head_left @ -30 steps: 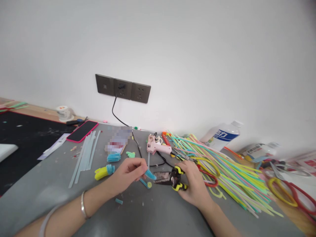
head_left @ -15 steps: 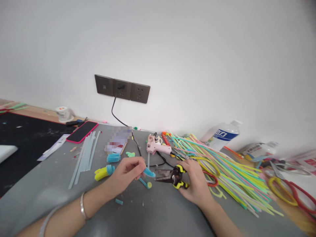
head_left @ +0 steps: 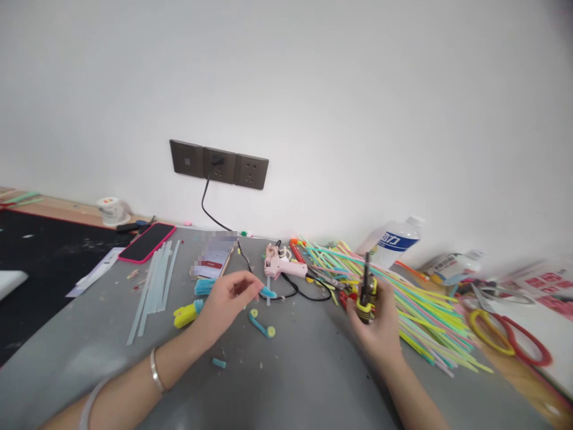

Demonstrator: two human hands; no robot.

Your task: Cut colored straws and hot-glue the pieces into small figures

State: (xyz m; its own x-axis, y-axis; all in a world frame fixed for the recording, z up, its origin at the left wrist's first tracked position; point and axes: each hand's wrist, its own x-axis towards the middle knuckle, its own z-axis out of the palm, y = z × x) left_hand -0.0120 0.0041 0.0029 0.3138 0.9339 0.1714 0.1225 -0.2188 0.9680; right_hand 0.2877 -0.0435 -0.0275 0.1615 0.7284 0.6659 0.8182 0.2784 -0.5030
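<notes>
A short blue pipe cleaner piece [head_left: 268, 292] is pinched between the thumb and fingers of my left hand [head_left: 233, 301], above the table. My right hand [head_left: 381, 325] is wrapped round black-and-yellow wire strippers [head_left: 366, 297], jaws pointing up, beside the pipe cleaner bundle [head_left: 425, 310]. Between my hands, on the grey table, lies a blue strip with yellow-green coiled ends [head_left: 261, 325]. A small blue offcut [head_left: 219, 362] lies nearer me. Close to my left forearm are a yellow folded bundle [head_left: 184, 316] and a blue bundle [head_left: 203, 287], partly covered by my hand.
A pink glue gun [head_left: 286, 267] lies behind my hands, its black cord [head_left: 313, 297] looping over the table. Glue sticks [head_left: 156, 280] and a pink-edged phone [head_left: 147, 242] lie left. A white bottle [head_left: 396, 242] and red-and-yellow scissors [head_left: 510, 334] are on the right.
My right hand has moved right with the wire strippers and turned them from lying sideways to upright. My left hand still pinches the blue piece, slightly higher and further left.
</notes>
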